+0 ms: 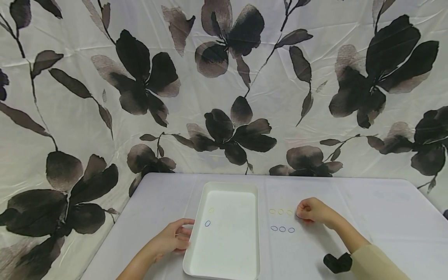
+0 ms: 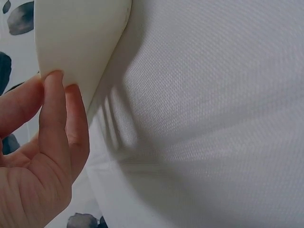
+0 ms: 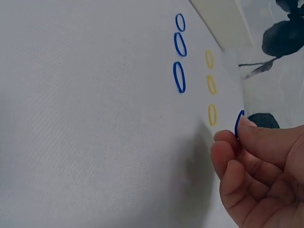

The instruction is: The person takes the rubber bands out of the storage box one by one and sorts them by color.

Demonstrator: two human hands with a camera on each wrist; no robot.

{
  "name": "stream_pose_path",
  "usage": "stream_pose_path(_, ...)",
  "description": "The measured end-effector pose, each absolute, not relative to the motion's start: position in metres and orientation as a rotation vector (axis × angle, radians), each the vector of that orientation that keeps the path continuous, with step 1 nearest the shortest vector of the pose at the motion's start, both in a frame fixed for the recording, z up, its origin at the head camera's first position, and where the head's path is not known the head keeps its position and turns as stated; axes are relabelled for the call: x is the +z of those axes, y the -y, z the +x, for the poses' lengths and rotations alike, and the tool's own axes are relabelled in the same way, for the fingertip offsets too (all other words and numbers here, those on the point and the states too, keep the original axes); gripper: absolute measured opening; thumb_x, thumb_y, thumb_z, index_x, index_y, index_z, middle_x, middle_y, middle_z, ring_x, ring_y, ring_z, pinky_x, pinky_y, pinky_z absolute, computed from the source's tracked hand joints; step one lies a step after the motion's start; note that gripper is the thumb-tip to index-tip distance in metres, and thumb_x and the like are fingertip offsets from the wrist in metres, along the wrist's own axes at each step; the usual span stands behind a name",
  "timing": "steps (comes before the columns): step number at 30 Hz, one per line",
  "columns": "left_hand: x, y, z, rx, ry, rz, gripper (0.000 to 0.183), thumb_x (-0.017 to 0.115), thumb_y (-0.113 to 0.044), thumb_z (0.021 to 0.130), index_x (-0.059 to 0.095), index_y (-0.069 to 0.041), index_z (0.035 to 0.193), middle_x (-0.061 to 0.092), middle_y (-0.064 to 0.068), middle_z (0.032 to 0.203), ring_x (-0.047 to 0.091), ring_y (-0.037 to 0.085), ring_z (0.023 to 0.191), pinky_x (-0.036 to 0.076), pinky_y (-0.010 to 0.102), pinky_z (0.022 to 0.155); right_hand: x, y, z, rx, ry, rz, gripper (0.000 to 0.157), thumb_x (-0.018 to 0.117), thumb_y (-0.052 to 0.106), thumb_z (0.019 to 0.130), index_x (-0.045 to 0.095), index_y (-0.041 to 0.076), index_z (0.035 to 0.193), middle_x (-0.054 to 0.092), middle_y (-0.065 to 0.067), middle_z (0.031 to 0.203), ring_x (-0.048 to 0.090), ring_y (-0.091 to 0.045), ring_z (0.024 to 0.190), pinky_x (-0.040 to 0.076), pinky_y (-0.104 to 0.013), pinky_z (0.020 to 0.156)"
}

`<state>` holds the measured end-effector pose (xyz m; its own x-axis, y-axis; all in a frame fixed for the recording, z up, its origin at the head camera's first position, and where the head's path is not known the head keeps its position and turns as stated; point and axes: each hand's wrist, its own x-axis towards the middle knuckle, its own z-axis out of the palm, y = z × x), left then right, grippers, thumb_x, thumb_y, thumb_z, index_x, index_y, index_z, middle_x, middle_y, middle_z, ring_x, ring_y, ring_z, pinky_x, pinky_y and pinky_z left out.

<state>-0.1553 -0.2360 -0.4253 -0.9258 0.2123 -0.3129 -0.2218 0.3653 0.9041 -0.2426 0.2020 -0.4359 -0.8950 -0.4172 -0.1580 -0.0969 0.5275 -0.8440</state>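
Note:
My left hand [image 1: 171,238] touches the left side of a white rectangular tray [image 1: 224,268], its fingertips right at the outer wall, as the left wrist view shows up close. Inside the tray lie one thin yellow ring [image 1: 211,210] and one thin blue ring [image 1: 208,223]. To the right of the tray, my right hand [image 1: 316,210] pinches another thin blue ring [image 3: 238,124] between thumb and fingertip, held close over the table. Beside that hand are a row of yellow rings [image 3: 211,84] and, nearer me, a row of blue rings [image 3: 179,77].
A white cloth covers the table [image 1: 378,217]. Behind it hangs a pale sheet [image 1: 273,124] printed with dark flowers. A black band [image 1: 337,263] is at the right sleeve's cuff [image 1: 374,262].

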Motion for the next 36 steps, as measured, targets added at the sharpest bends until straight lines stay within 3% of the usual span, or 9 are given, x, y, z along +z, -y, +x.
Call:
stream_pose_path(9, -0.425, 0.236, -0.156, 1.572, -2.258, -0.018, 0.064, 0.065, 0.012, 0.074, 0.04, 0.004, 0.133, 0.056, 0.015, 0.102, 0.057, 0.02, 0.082, 0.053, 0.035, 0.063, -0.44, -0.207, -0.237, -1.36, -2.389, -0.463, 0.006, 0.062, -0.003, 0.083, 0.059, -0.007, 0.082, 0.055, -0.003, 0.063, 0.05, -0.012, 0.056, 0.044, -0.024, 0.05)
stream_pose_path(22, -0.426, 0.237, -0.156, 1.572, -2.259, -0.013, 0.065, 0.065, 0.012, 0.074, 0.04, 0.004, 0.133, 0.056, 0.015, 0.103, 0.057, 0.021, 0.084, 0.053, 0.036, 0.065, -0.45, -0.208, -0.224, -1.257, -2.517, -0.42, 0.006, 0.067, 0.003, 0.081, 0.065, -0.001, 0.077, 0.052, 0.002, 0.061, 0.046, -0.012, 0.055, 0.041, -0.022, 0.048)
stream_pose_path(36, -0.426, 0.237, -0.156, 1.581, -2.243, -0.009, 0.065, 0.066, 0.011, 0.075, 0.039, 0.004, 0.134, 0.057, 0.015, 0.105, 0.057, 0.022, 0.085, 0.053, 0.035, 0.065, -0.454, -0.208, -0.221, -1.283, -2.49, -0.423, 0.005, 0.068, 0.002, 0.079, 0.066, -0.001, 0.076, 0.055, 0.002, 0.061, 0.047, -0.012, 0.055, 0.041, -0.022, 0.047)
